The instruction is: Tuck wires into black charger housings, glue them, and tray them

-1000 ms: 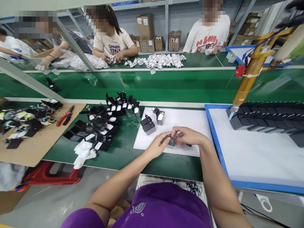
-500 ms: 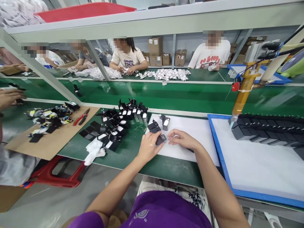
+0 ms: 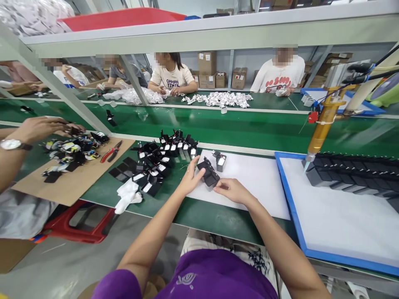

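At frame centre, left hand [image 3: 189,179], fingers spread, should steady the black casing [image 3: 211,177] against right hand [image 3: 233,190], fingers bunched, pinch unconfirmed.

Matt plastic-looking cases [image 3: 212,178] on a smooth white sheet [image 3: 255,178] — left of it, crumpled cloth [image 3: 127,192], matt cardboard [image 3: 75,187].

Two bare forearms [image 3: 157,226] slant up from the lower frame toward its centre. The left hand [image 3: 188,178] spreads its thumb [image 3: 199,175] from the fingers; the right hand [image 3: 233,190] curls inward, its fingertips possibly pinched.
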Motion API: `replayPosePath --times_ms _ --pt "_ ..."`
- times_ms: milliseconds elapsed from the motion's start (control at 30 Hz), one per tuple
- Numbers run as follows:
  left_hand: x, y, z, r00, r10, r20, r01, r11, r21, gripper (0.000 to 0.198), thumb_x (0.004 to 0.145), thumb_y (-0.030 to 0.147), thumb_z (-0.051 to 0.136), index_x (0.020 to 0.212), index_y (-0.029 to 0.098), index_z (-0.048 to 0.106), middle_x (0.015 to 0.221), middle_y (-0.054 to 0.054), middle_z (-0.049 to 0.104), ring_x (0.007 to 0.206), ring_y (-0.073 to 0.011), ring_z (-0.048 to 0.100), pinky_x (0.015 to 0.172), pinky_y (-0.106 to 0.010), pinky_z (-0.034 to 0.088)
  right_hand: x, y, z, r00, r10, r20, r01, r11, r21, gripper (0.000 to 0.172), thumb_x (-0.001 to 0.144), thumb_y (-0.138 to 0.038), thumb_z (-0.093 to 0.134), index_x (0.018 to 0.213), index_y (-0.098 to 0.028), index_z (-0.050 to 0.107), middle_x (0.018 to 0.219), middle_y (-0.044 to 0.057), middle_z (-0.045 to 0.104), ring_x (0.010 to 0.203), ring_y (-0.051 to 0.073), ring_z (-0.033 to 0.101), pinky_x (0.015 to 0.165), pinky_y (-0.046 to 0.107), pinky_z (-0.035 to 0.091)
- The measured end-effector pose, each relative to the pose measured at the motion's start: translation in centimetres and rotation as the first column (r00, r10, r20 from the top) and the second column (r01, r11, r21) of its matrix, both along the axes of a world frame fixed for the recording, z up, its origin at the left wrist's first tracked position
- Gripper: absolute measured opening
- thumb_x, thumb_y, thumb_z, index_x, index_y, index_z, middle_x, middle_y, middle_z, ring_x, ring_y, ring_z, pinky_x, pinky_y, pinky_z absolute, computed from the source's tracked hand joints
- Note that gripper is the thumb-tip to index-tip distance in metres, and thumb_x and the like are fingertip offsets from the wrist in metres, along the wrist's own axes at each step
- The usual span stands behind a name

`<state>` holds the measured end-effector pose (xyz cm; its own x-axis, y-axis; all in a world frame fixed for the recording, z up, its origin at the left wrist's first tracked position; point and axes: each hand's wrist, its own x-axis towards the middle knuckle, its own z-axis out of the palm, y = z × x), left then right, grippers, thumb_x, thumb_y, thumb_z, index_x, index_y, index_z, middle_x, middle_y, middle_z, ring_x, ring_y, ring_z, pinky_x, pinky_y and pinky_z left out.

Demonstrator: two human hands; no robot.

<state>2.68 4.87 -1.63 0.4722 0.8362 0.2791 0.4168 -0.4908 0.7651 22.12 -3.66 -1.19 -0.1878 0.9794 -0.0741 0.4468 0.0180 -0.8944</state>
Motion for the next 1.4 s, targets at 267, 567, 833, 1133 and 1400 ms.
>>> replayPosePath --times_ms 267,567,833,1133,1400 --pt "-1.3 -1.4 -0.7 0.99 0.078 0.115 -0.037 0.945 -0.325 0.056 0.092 0.053 0.04 0.136 0.019 0.037 0.139 -0.015 0.049 0.133 -0.0259 0.043 0.112 -0.045 0.031 -1.8 -1.8 -1.1 0.986 -0.164 -0.028 0.166 0.98 0.11 0.014 0.081 -0.031 0.058 0.089 -0.02 0.053 0.101 0.008 0.062 0.092 0.021 0.065 0.086 0.037 0.052" --pt "-3.3 -8.9 -2.9 0.924 0.223 0.311 -0.043 0.868 -0.494 0.062 0.091 0.06 0.039 0.141 0.025 0.029 0.135 -0.014 0.042 0.123 -0.0228 0.048 0.102 -0.042 0.045 -4.8 -3.9 -1.0 0.934 -0.355 0.043 0.333 0.906 0.262 0.098 0.07 -0.051 0.072 0.145 -0.022 0.016 0.132 0.018 0.042 0.124 0.034 0.046 0.099 0.051 0.044" --pt "-2.7 -9.2 -2.0 0.847 0.324 0.421 -0.039 0.829 -0.559 0.06 0.084 0.06 0.053 0.133 0.026 0.039 0.122 -0.009 0.05 0.115 -0.0214 0.054 0.097 -0.041 0.049 -8.0 -1.9 -1.3 0.813 -0.505 0.29 0.416 0.852 0.319 0.1 0.067 -0.045 0.071 0.149 -0.018 0.018 0.128 0.022 0.04 0.112 0.04 0.049 0.091 0.056 0.043" --pt "-2.8 -5.3 -2.2 0.791 0.394 0.469 -0.114 0.847 -0.519 0.052 0.075 0.058 0.065 0.117 0.028 0.057 0.088 -0.001 0.065 0.085 -0.0213 0.061 0.065 -0.034 0.058 -0.5 -7.7 1.7 0.899 -0.438 -0.033 0.432 0.871 0.235 0.121 0.057 -0.042 0.078 0.149 -0.027 0.001 0.141 0.012 0.038 0.13 0.03 0.043 0.108 0.044 0.037" --pt "-2.5 -4.7 -2.9 0.877 0.357 0.321 -0.199 0.879 -0.434 0.054 0.073 0.065 0.063 0.113 0.028 0.062 0.086 0.0 0.066 0.086 -0.0242 0.064 0.06 -0.033 0.06 18.7 -16.8 -0.4 0.382 -0.923 0.049 0.821 0.363 0.44 0.117 0.059 -0.046 0.077 0.149 -0.018 0.008 0.138 0.019 0.037 0.124 0.034 0.045 0.106 0.053 0.035"
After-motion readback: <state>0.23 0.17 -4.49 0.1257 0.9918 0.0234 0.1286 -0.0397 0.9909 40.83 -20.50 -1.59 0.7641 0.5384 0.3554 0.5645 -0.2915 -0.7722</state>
